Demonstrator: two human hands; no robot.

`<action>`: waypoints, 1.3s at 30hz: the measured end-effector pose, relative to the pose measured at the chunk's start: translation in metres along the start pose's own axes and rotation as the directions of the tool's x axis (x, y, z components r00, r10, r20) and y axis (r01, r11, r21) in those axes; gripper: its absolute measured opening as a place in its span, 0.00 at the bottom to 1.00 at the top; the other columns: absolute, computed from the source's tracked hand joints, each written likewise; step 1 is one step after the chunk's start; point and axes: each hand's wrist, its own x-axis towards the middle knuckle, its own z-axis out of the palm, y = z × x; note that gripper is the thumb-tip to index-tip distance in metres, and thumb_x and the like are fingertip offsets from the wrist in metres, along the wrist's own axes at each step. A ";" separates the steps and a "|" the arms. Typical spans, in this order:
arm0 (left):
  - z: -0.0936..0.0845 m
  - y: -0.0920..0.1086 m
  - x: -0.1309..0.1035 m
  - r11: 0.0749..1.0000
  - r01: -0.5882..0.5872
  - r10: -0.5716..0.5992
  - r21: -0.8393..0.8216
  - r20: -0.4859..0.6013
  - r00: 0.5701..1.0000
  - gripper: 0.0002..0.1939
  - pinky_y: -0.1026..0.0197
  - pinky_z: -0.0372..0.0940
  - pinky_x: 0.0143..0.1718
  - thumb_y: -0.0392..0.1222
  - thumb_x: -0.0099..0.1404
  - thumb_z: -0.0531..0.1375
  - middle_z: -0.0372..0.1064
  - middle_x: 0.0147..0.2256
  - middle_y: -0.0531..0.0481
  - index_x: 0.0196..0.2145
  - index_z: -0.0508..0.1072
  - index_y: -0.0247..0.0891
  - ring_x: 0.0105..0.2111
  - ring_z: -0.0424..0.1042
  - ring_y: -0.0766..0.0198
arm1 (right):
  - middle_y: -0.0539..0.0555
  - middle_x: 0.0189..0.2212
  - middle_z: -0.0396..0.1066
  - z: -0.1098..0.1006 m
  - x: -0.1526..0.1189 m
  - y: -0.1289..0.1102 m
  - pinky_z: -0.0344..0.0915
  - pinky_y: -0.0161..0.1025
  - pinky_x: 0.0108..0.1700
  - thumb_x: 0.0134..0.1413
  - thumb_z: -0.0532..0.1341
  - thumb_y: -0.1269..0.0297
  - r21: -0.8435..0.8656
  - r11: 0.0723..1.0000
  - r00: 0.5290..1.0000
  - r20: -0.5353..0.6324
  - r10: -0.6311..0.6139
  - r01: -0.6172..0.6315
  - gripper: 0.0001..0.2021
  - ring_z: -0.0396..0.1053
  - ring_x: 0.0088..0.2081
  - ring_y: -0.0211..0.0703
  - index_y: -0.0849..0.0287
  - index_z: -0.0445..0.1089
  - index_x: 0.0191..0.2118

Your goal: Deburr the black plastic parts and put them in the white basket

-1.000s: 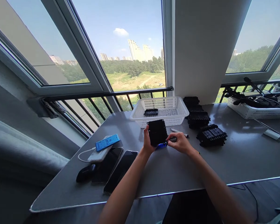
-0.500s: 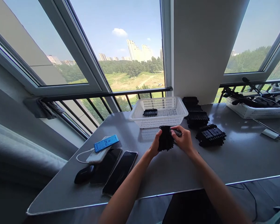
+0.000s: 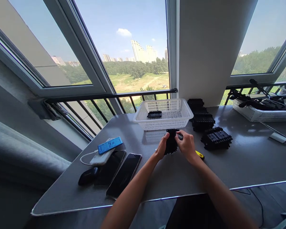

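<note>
Your left grip is closed on the left edge of a flat black plastic panel with toothed edges, thumb near its top. Your right grip is closed around a small dark object, fingers set against the panel's upper right side; the object is mostly covered, so its type cannot be told. The panel sits between both grips, in front of the near wall of a white perforated plastic basket. Whether its lower edge touches the glossy grey surface cannot be told.

Just beside your right wrist, a yellow and black handle-shaped item lies partly behind the forearm. Inside the basket, toward its left, rests a small black ridged piece.

To the right of the basket stand black toothed plastic stacks; nearer you lies a separate black ridged pile. To your left, a bright blue rectangular device rests on a white slab, near a black rounded mouse.
</note>
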 end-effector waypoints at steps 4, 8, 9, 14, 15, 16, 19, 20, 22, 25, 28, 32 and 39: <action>0.001 0.006 -0.001 0.996 0.023 -0.025 -0.089 -0.018 1.000 0.28 0.58 0.67 0.41 0.60 0.59 0.56 0.77 0.35 0.43 0.44 0.75 0.32 0.39 0.75 0.54 | 0.55 0.34 0.77 0.007 -0.003 -0.003 0.64 0.38 0.40 0.57 0.57 0.64 0.026 0.999 0.998 0.062 -0.026 0.024 0.10 0.74 0.37 0.47 0.57 0.74 0.39; 0.000 0.013 -0.001 0.984 0.046 -0.050 -0.172 -0.023 0.998 0.28 0.57 0.69 0.40 0.60 0.61 0.54 0.77 0.34 0.43 0.42 0.76 0.32 0.37 0.75 0.54 | 0.55 0.35 0.77 0.010 -0.004 -0.005 0.64 0.37 0.40 0.56 0.58 0.66 0.016 0.998 0.992 0.107 -0.067 0.066 0.10 0.74 0.37 0.46 0.58 0.75 0.41; 0.000 0.015 -0.001 0.979 0.041 -0.046 -0.198 -0.023 0.999 0.28 0.57 0.69 0.40 0.60 0.60 0.54 0.77 0.34 0.43 0.42 0.76 0.32 0.37 0.76 0.54 | 0.55 0.34 0.77 0.010 -0.005 -0.005 0.64 0.37 0.39 0.56 0.58 0.67 0.029 0.997 0.987 0.137 -0.080 0.076 0.10 0.74 0.36 0.45 0.58 0.75 0.41; -0.003 0.024 0.000 0.953 0.009 -0.019 -0.303 -0.028 0.999 0.29 0.58 0.70 0.40 0.62 0.60 0.53 0.77 0.35 0.41 0.40 0.75 0.31 0.37 0.75 0.54 | 0.54 0.31 0.77 0.010 -0.007 -0.007 0.63 0.36 0.35 0.54 0.59 0.67 0.045 0.992 0.954 0.273 -0.122 0.114 0.09 0.74 0.31 0.43 0.57 0.76 0.39; -0.004 0.024 0.000 0.950 0.014 -0.022 -0.313 -0.023 0.999 0.29 0.58 0.70 0.40 0.62 0.60 0.52 0.77 0.35 0.41 0.41 0.75 0.31 0.37 0.75 0.54 | 0.54 0.31 0.77 0.009 -0.007 -0.007 0.63 0.36 0.35 0.54 0.59 0.67 0.031 0.992 0.952 0.279 -0.124 0.120 0.09 0.74 0.32 0.44 0.57 0.76 0.39; -0.005 0.025 0.000 0.948 0.019 -0.027 -0.317 -0.020 0.999 0.30 0.57 0.70 0.40 0.62 0.60 0.52 0.77 0.35 0.41 0.41 0.75 0.31 0.37 0.75 0.54 | 0.54 0.32 0.77 0.009 -0.007 -0.008 0.63 0.36 0.36 0.54 0.59 0.67 0.020 0.992 0.950 0.284 -0.126 0.126 0.09 0.74 0.33 0.45 0.57 0.76 0.39; -0.005 0.024 0.000 0.954 0.030 -0.039 -0.299 -0.024 0.999 0.30 0.57 0.70 0.39 0.62 0.60 0.53 0.77 0.34 0.41 0.40 0.75 0.30 0.36 0.76 0.54 | 0.54 0.32 0.77 0.006 -0.006 -0.009 0.63 0.36 0.38 0.53 0.60 0.68 0.000 0.989 0.943 0.303 -0.139 0.146 0.09 0.74 0.35 0.45 0.57 0.76 0.39; -0.004 0.023 0.000 0.958 0.025 -0.035 -0.287 -0.028 0.999 0.30 0.57 0.70 0.38 0.62 0.59 0.53 0.77 0.34 0.41 0.40 0.75 0.30 0.36 0.76 0.53 | 0.54 0.32 0.77 0.005 -0.006 -0.009 0.63 0.36 0.38 0.52 0.60 0.68 -0.006 0.988 0.939 0.311 -0.145 0.154 0.09 0.74 0.35 0.45 0.57 0.76 0.38; -0.002 0.022 -0.001 0.966 -0.002 -0.009 -0.259 -0.041 0.999 0.30 0.57 0.70 0.39 0.62 0.59 0.53 0.77 0.33 0.41 0.40 0.75 0.30 0.36 0.75 0.53 | 0.54 0.31 0.77 0.004 -0.006 -0.008 0.62 0.36 0.36 0.52 0.60 0.68 -0.021 0.985 0.930 0.334 -0.155 0.172 0.08 0.73 0.33 0.44 0.57 0.76 0.38; 0.000 0.021 -0.002 0.977 -0.051 0.038 -0.209 -0.066 0.997 0.27 0.57 0.69 0.40 0.60 0.60 0.54 0.77 0.32 0.42 0.40 0.76 0.31 0.37 0.75 0.53 | 0.54 0.28 0.76 0.003 -0.007 -0.006 0.61 0.35 0.33 0.52 0.59 0.68 -0.058 0.976 0.907 0.386 -0.171 0.209 0.08 0.72 0.30 0.43 0.57 0.75 0.36; 0.000 0.020 -0.002 0.984 -0.047 0.034 -0.175 -0.075 0.997 0.27 0.56 0.69 0.41 0.59 0.61 0.54 0.77 0.32 0.42 0.39 0.76 0.31 0.37 0.76 0.53 | 0.53 0.28 0.76 0.002 -0.006 -0.003 0.60 0.34 0.33 0.52 0.59 0.70 -0.048 0.964 0.865 0.454 -0.212 0.262 0.08 0.72 0.30 0.42 0.58 0.75 0.35; -0.001 0.021 -0.003 0.982 -0.040 0.027 -0.185 -0.074 0.997 0.28 0.56 0.69 0.40 0.60 0.61 0.54 0.77 0.32 0.42 0.41 0.76 0.32 0.37 0.76 0.53 | 0.53 0.31 0.77 -0.002 -0.002 0.000 0.61 0.33 0.35 0.53 0.57 0.71 0.107 0.969 0.839 0.484 -0.247 0.224 0.10 0.72 0.31 0.40 0.58 0.76 0.36; -0.001 0.017 -0.002 0.975 -0.007 0.006 -0.224 -0.009 1.000 0.31 0.56 0.69 0.41 0.61 0.61 0.52 0.77 0.35 0.41 0.44 0.75 0.30 0.38 0.76 0.52 | 0.51 0.28 0.76 -0.009 -0.001 -0.002 0.61 0.34 0.34 0.49 0.59 0.70 0.077 0.981 0.888 0.417 -0.196 0.180 0.08 0.72 0.30 0.41 0.57 0.76 0.32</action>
